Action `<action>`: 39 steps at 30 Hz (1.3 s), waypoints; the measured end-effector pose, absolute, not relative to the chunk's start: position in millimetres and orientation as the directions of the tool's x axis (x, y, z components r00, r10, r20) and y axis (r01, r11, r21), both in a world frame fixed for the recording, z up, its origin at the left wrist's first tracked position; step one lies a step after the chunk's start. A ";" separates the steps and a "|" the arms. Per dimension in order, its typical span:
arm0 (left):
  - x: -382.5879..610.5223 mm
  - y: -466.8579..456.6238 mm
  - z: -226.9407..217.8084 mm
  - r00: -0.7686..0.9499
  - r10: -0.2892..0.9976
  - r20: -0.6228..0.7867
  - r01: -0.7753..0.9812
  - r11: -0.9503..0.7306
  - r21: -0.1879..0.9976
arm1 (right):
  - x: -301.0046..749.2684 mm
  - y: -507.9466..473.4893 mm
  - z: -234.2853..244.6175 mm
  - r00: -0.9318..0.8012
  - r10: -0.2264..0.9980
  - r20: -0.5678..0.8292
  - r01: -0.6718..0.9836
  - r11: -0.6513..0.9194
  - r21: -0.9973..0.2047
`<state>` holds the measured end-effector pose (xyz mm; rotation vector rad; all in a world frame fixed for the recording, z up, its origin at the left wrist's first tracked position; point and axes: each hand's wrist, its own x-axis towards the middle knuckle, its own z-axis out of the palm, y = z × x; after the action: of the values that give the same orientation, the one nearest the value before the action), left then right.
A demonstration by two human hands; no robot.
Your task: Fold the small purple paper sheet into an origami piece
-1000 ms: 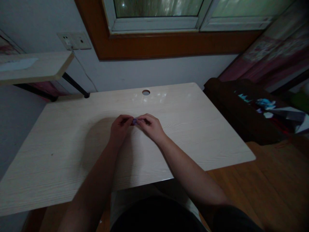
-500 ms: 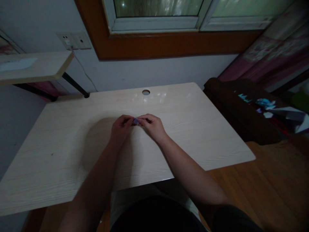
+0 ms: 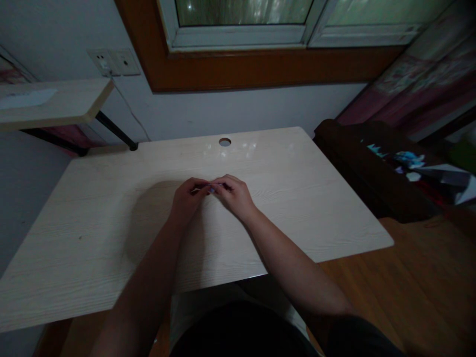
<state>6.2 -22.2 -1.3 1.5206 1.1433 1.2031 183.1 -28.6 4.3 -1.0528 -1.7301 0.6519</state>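
Over the middle of the pale desk (image 3: 297, 208), my left hand (image 3: 189, 197) and my right hand (image 3: 232, 196) meet at their fingertips. Between them is a small purple piece (image 3: 211, 189), thin and perhaps folded paper, though its kind is hard to make out. Fingers of both hands are closed in a pinch on it and hide most of it. Only a sliver of purple shows at the fingertips.
A round cable hole (image 3: 225, 142) is at the desk's back edge. On black legs at the left stands a raised shelf (image 3: 74, 101) with a white sheet. To the right, a dark chest (image 3: 357, 163) carries blue and white scraps. A window (image 3: 241, 37) is behind.
My left fingertips have shifted slightly right, closer to my right ones. Less of the purple piece shows between them than before.
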 end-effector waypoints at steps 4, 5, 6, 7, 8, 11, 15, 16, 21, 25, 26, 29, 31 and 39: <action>6.8 -23.1 0.7 0.112 0.982 0.151 0.138 -0.166 0.976 | 183.9 -29.3 4.8 -0.165 0.867 0.470 0.368 0.496 -0.787; 6.6 -23.2 0.6 0.111 0.983 0.146 0.146 -0.161 0.976 | 183.8 -29.3 4.6 -0.164 0.868 0.469 0.371 0.495 -0.786; 6.3 -23.2 0.1 0.107 0.984 0.142 0.156 -0.157 0.975 | 183.6 -29.4 4.2 -0.161 0.868 0.470 0.372 0.494 -0.786; 5.9 -23.1 -0.5 0.101 0.985 0.140 0.164 -0.155 0.974 | 183.4 -29.4 3.9 -0.159 0.868 0.470 0.371 0.494 -0.787; 5.6 -22.9 -1.1 0.095 0.986 0.137 0.171 -0.151 0.974 | 183.2 -29.3 3.5 -0.158 0.868 0.470 0.370 0.493 -0.787; 5.3 -22.7 -2.1 0.081 0.990 0.114 0.172 -0.126 0.977 | 183.0 -28.9 2.6 -0.165 0.868 0.468 0.370 0.494 -0.787; 6.5 -23.3 0.1 0.080 0.994 0.077 0.137 -0.087 0.987 | 184.0 -28.1 2.2 -0.165 0.865 0.474 0.377 0.500 -0.780; 6.8 -23.6 0.8 0.079 0.994 0.072 0.132 -0.082 0.988 | 184.4 -27.9 2.1 -0.161 0.864 0.476 0.380 0.500 -0.778; 7.2 -24.6 1.8 0.079 0.996 0.036 0.102 -0.044 0.994 | 184.8 -28.2 1.8 -0.089 0.867 0.490 0.375 0.484 -0.790; 7.2 -25.1 0.4 0.081 0.997 0.019 0.084 -0.026 0.996 | 183.6 -28.7 2.2 -0.085 0.874 0.479 0.359 0.475 -0.803; 7.3 -25.1 -0.2 0.083 0.996 0.024 0.080 -0.031 0.996 | 183.3 -28.7 2.4 -0.096 0.874 0.476 0.358 0.477 -0.803; 7.7 -24.9 -2.4 0.091 0.995 0.044 0.088 -0.052 0.995 | 183.0 -28.3 2.6 -0.134 0.870 0.475 0.354 0.490 -0.797; 8.0 -24.8 -3.5 0.097 0.994 0.056 0.106 -0.066 0.992 | 183.1 -28.0 2.2 -0.143 0.867 0.477 0.351 0.495 -0.795; 8.9 -27.9 0.0 0.102 0.990 0.095 0.113 -0.106 0.988 | 183.4 -29.2 2.5 -0.139 0.876 0.462 0.367 0.479 -0.797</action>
<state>8.9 -27.9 0.0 1.4148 1.1733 1.1521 183.4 -29.2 2.5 -1.0667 -1.7216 0.6339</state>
